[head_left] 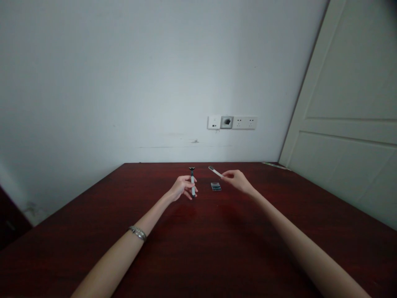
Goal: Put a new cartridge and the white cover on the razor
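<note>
My left hand [183,187] is closed around the white handle of a razor [192,186], which stands nearly upright with its dark head at the top. To the right, my right hand [236,179] pinches one end of a slim white stick [216,171]. Its dark, rounded head points up and left toward the razor, with a gap between the two; whether that head has bristles is too small to tell. Between the hands, a small clear plastic case [216,186] with dark contents lies on the table, touched by neither hand.
Beneath everything is a dark red wooden table [198,248], its far edge against a pale wall [155,82]. Sockets and switches [232,122] are set in the wall above it. A white panelled door [350,124] borders the right side, and a thin pale strip [276,166] lies at the far right corner.
</note>
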A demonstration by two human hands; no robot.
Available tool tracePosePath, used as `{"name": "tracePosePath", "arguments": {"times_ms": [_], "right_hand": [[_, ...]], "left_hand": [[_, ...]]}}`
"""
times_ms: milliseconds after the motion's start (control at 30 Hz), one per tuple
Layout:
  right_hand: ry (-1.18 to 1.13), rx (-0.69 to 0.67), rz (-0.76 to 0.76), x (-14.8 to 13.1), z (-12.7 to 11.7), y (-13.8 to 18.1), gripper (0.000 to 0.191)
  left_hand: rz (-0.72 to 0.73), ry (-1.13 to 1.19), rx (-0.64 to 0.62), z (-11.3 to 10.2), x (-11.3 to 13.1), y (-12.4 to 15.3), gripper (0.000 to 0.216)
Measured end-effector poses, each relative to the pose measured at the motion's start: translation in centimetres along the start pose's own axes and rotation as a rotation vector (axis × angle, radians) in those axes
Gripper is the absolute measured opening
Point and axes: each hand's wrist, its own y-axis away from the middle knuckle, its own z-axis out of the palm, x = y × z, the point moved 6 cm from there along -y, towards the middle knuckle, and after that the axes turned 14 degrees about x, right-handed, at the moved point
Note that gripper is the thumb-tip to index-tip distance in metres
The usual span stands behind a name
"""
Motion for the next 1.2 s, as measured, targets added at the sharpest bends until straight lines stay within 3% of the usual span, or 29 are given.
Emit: {"name": "tracePosePath", "arguments": {"times_ms": [367,600,833,1200], "right_hand": [[0.101,-0.064,-0.179,-1.2,1.2,2.0,0.026],[0.246,-0.251,-0.281,-1.2,3.2,3.7,0.022],[0.097,-0.371,-0.429,-1.4,4.5,5.2,0.027],[0.076,-0.379,-0.44,-1.0,5.6,6.0,0.026]], "left_hand": [[0.01,-0.002,-0.007,-0.1,0.3,0.1,0.033],[0.008,0.001,-0.033,0.2,0.2,0.3,0.034],[0.025,0.007,-0.027,0.4,0.3,0.4,0.035],[0.025,-0.031,-0.031,0.6,0.3,0.5,0.035]]}}
